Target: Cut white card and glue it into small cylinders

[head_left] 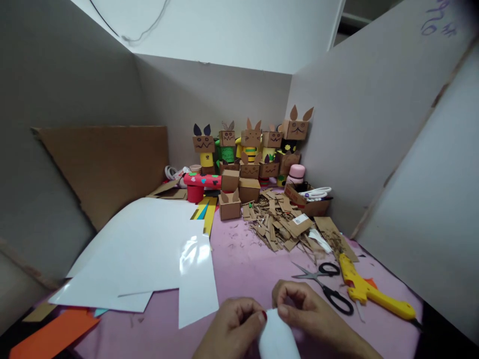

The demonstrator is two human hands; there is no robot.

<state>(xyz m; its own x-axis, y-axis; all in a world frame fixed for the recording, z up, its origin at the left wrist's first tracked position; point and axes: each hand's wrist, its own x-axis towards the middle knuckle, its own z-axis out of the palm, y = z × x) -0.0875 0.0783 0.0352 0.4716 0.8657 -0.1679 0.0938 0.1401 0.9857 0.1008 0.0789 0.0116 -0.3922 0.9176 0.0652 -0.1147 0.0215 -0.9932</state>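
Here, at the bottom centre of the frame, there is a white paper piece (279, 336), and its lower part is cut by the frame edge. The left hand (239, 324) has its grip closed on the upper left edge of this piece, and the right hand (303, 306) pinches the top right corner. To the right of the hands lie black-handled scissors (324, 281), with blades open, and beside them a yellow glue gun (374, 294). On the left side of the bench (232, 254) are large white sheets (149, 249). Cardboard scraps (275, 219) are heaped right of centre, and behind them stand box figures with ears (250, 139).
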